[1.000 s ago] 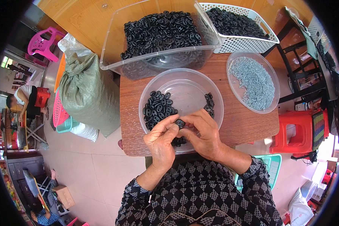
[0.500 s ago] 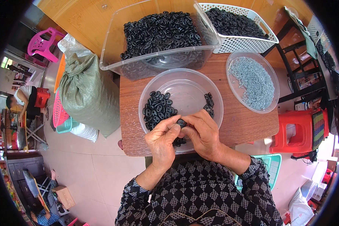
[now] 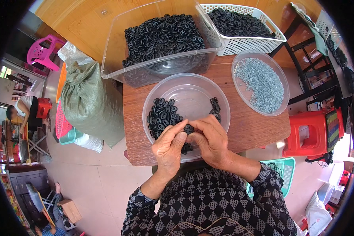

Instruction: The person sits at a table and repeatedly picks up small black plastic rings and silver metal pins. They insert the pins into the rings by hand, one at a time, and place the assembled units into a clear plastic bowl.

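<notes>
Both my hands meet above the near part of a round clear tub (image 3: 225, 88). A small black oval plastic piece (image 3: 188, 129) is pinched between their fingertips. My left hand (image 3: 170, 146) grips its left side with thumb and forefinger, and my right hand (image 3: 211, 142) grips it from the right. A heap of black two-holed pieces (image 3: 161, 117) lies in the tub's left part. A smaller cluster of black parts (image 3: 215, 107) sits along its right wall. Some more black pieces (image 3: 187, 148) show below my fingers, partly hidden by my hands.
Behind the tub stand a large clear bin (image 3: 106, 72) and a white perforated basket (image 3: 240, 44), both full of black pieces. A round tray (image 3: 286, 103) of silvery screws lies right on the wooden table (image 3: 259, 128). A tied sack (image 3: 92, 100) stands left, a red stool (image 3: 303, 137) right.
The view has shifted slightly. My hands keep hold of the black piece at the same spot over the tub, and its upper face now shows a little more.
</notes>
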Tool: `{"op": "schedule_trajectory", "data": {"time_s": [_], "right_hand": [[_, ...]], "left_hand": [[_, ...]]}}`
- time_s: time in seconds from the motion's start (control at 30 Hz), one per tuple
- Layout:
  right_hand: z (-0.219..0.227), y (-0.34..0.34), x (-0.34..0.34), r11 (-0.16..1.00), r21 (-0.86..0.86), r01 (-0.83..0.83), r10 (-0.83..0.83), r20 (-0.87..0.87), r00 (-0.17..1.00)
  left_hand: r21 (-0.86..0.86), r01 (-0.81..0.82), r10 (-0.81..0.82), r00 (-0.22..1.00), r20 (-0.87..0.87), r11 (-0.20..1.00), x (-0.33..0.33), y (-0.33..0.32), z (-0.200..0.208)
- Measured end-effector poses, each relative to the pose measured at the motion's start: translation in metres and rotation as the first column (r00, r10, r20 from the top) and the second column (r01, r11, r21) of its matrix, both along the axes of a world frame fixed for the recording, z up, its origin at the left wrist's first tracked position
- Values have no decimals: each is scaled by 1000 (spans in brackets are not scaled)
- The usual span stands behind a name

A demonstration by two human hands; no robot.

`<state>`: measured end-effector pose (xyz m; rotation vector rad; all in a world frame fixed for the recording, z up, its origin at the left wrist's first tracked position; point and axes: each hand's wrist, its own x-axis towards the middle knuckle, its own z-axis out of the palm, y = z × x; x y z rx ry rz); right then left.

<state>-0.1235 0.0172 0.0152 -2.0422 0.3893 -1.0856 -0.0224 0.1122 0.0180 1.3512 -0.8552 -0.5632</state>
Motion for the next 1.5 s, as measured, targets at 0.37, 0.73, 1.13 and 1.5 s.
{"op": "schedule_trajectory", "data": {"time_s": [0.37, 0.73, 1.13, 1.5], "right_hand": [[0, 2, 1, 1000, -22, 8, -8, 20, 1000], [1, 4, 3, 998, -55, 19, -16, 51, 999], [3, 4, 2, 999, -38, 27, -25, 68, 997], [5, 6, 4, 999, -19, 34, -32, 100, 994]], "left_hand": [[4, -109, 108, 990, 93, 994, -8, -3, 4], [-43, -123, 126, 990, 70, 991, -10, -3, 3], [-39, -74, 66, 982, -178, 996, -9, -1, 9], [-78, -116, 125, 984, 129, 990, -6, -2, 3]]}}
